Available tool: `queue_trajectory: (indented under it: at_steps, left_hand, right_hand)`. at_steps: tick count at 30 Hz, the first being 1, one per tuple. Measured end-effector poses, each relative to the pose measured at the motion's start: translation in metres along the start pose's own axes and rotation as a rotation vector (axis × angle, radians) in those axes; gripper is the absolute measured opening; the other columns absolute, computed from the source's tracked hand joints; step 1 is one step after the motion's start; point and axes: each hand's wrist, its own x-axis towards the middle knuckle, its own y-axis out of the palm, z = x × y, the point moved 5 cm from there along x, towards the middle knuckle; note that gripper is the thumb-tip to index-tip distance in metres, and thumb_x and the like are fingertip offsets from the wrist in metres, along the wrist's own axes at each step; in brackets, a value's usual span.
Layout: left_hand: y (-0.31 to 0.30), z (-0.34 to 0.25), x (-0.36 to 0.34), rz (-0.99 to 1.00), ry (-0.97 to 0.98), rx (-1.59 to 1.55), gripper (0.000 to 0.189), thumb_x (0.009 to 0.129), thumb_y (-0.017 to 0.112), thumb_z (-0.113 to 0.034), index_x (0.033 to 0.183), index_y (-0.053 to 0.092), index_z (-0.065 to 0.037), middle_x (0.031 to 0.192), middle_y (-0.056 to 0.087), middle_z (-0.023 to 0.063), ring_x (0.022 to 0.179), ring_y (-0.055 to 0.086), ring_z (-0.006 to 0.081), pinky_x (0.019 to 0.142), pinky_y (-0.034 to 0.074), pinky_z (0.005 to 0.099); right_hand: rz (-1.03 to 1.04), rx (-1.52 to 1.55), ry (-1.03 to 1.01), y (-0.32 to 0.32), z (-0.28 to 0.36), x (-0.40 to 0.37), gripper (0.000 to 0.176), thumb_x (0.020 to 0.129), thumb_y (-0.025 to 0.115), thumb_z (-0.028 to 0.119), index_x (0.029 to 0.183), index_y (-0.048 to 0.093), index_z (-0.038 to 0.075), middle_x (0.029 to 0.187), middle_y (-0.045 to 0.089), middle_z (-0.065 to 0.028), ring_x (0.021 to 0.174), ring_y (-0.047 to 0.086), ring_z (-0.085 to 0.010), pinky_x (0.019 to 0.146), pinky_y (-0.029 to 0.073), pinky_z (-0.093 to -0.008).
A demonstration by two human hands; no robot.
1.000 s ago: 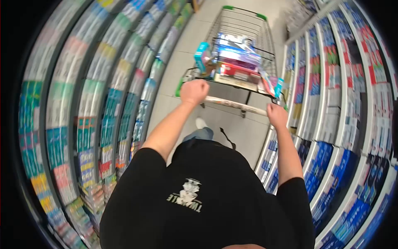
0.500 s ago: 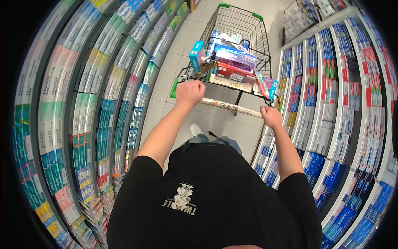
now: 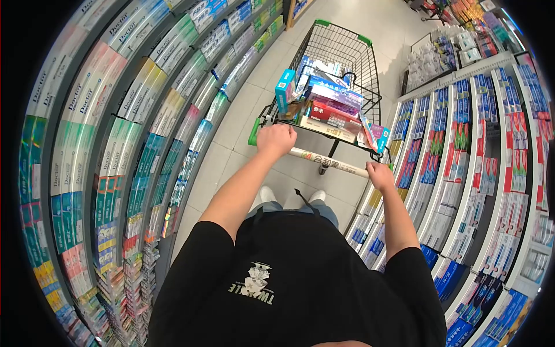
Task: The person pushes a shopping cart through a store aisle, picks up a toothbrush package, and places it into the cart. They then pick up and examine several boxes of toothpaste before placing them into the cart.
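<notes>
My left hand (image 3: 276,140) is wrapped round the left part of the shopping cart handle (image 3: 326,160). Towards the handle's other end, my right hand (image 3: 380,175) is closed on the same bar. Beyond the handle is the black wire shopping cart (image 3: 370,63) with green corner pieces. Boxed goods are piled at its near end: a red box (image 3: 333,115), a purple box (image 3: 332,98), a cream box (image 3: 326,129) and a blue box (image 3: 335,84). A teal box (image 3: 284,91) stands upright at the left, and another teal-edged box (image 3: 380,139) at the right.
Tall shelves of toothpaste boxes (image 3: 72,133) line the left side. Shelves with toothbrushes and toothpaste (image 3: 457,150) run along the right. A rack of hanging packets (image 3: 430,61) stands at the far right. Pale floor tiles (image 3: 231,162) lie between the shelves.
The cart and both hands sit slightly lower and further right in view. More of the aisle end shows, and both white shoes are now visible. Both hands keep their hold on the handle.
</notes>
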Motion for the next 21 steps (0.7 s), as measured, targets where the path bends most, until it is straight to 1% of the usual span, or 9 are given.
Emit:
queue_trajectory:
  at_steps: [3, 6, 7, 9, 13, 16, 21]
  left_hand:
    - [-0.002, -0.009, -0.007, 0.107, -0.071, -0.009, 0.042, 0.098, 0.052, -0.041, 0.092, 0.079, -0.009, 0.094, 0.078, 0.0164, 0.088, 0.075, 0.0381, 0.078, 0.059, 0.0509]
    - [0.006, -0.013, -0.012, 0.065, -0.104, 0.009, 0.042, 0.098, 0.054, -0.042, 0.083, 0.076, -0.011, 0.086, 0.076, 0.016, 0.081, 0.074, 0.0378, 0.073, 0.058, 0.0518]
    - [0.008, -0.015, -0.016, 0.061, -0.118, 0.008, 0.041, 0.098, 0.054, -0.042, 0.083, 0.077, -0.012, 0.086, 0.076, 0.0159, 0.081, 0.074, 0.0377, 0.074, 0.058, 0.0518]
    - [0.012, -0.021, -0.022, 0.05, -0.148, 0.006, 0.04, 0.097, 0.055, -0.042, 0.085, 0.077, -0.012, 0.086, 0.076, 0.0156, 0.082, 0.074, 0.0376, 0.074, 0.058, 0.0519]
    - [0.015, -0.034, -0.041, -0.101, -0.215, -0.02, 0.033, 0.095, 0.057, -0.037, 0.085, 0.077, -0.014, 0.085, 0.075, 0.016, 0.08, 0.073, 0.038, 0.073, 0.057, 0.0523]
    - [0.018, -0.049, -0.056, -0.177, -0.249, 0.011, 0.037, 0.096, 0.056, -0.039, 0.081, 0.075, -0.01, 0.084, 0.075, 0.0166, 0.08, 0.073, 0.0379, 0.073, 0.057, 0.0519]
    - [0.036, -0.083, -0.08, -0.116, -0.416, 0.007, 0.037, 0.096, 0.055, -0.039, 0.084, 0.076, -0.011, 0.087, 0.076, 0.016, 0.084, 0.073, 0.0388, 0.076, 0.057, 0.0525]
  right_hand:
    - [-0.012, -0.019, -0.045, -0.007, -0.005, 0.009, 0.056, 0.102, 0.04, 0.053, 0.102, 0.079, 0.013, 0.099, 0.076, -0.0191, 0.101, 0.07, -0.0402, 0.091, 0.054, -0.0527]
    - [-0.004, -0.028, -0.083, -0.015, -0.009, 0.015, 0.055, 0.102, 0.04, 0.052, 0.1, 0.079, 0.013, 0.098, 0.076, -0.0194, 0.099, 0.071, -0.0402, 0.09, 0.055, -0.053]
    - [-0.007, -0.042, -0.104, -0.018, -0.012, 0.017, 0.053, 0.103, 0.04, 0.051, 0.1, 0.079, 0.015, 0.097, 0.076, -0.0189, 0.098, 0.071, -0.0401, 0.089, 0.055, -0.0529]
    - [-0.001, -0.045, -0.143, -0.025, -0.016, 0.02, 0.054, 0.103, 0.04, 0.052, 0.1, 0.078, 0.013, 0.094, 0.075, -0.02, 0.096, 0.071, -0.0413, 0.087, 0.054, -0.0532]
    - [-0.006, -0.074, -0.24, -0.035, -0.023, 0.031, 0.054, 0.104, 0.04, 0.051, 0.097, 0.077, 0.013, 0.093, 0.074, -0.0201, 0.094, 0.071, -0.042, 0.086, 0.055, -0.054]
    - [-0.008, -0.105, -0.324, -0.041, -0.034, 0.04, 0.052, 0.105, 0.042, 0.05, 0.095, 0.079, 0.014, 0.093, 0.076, -0.0182, 0.093, 0.072, -0.0396, 0.084, 0.057, -0.0531]
    - [0.009, -0.134, -0.437, -0.057, -0.058, 0.057, 0.051, 0.105, 0.043, 0.049, 0.095, 0.08, 0.015, 0.092, 0.076, -0.0181, 0.091, 0.073, -0.0395, 0.082, 0.057, -0.0532]
